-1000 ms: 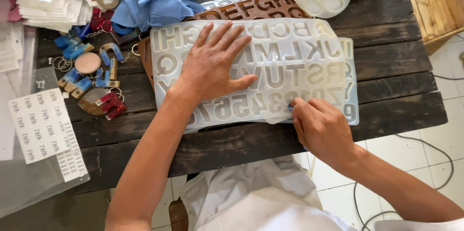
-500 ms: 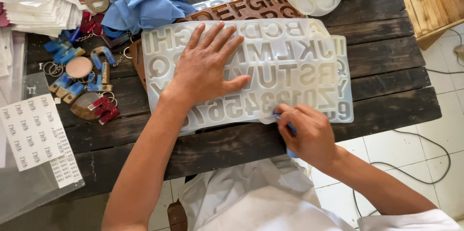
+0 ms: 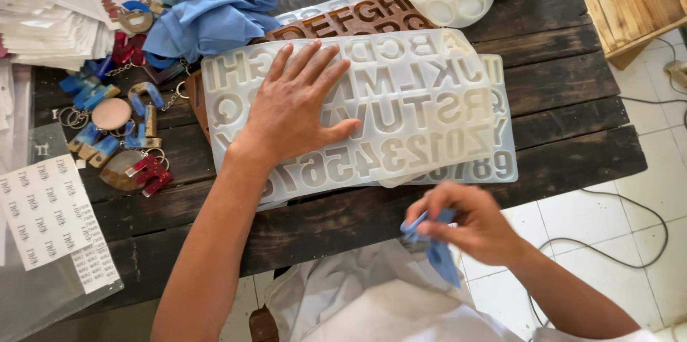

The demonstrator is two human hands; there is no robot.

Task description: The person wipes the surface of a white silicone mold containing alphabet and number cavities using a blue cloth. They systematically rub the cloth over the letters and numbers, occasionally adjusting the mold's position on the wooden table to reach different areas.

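On the dark wooden table, our left hand lies flat, released, on the translucent letter mould; our right hand grips a blue cloth beside the table's near edge, presumably mid-wiping; next calls for steady, gentle contact.

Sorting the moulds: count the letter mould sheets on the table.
3 at least: a translucent sheet under the left hand, another clear sheet peeking from beneath it, and a brown one behind. More may be hidden underneath.

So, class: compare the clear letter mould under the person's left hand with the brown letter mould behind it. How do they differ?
The clear letter mould is translucent whitish; the brown letter mould is opaque. The clear one lies on top, fully shown, pressed by the left hand; the brown one is mostly covered and untouched. Both carry alphabet shapes.
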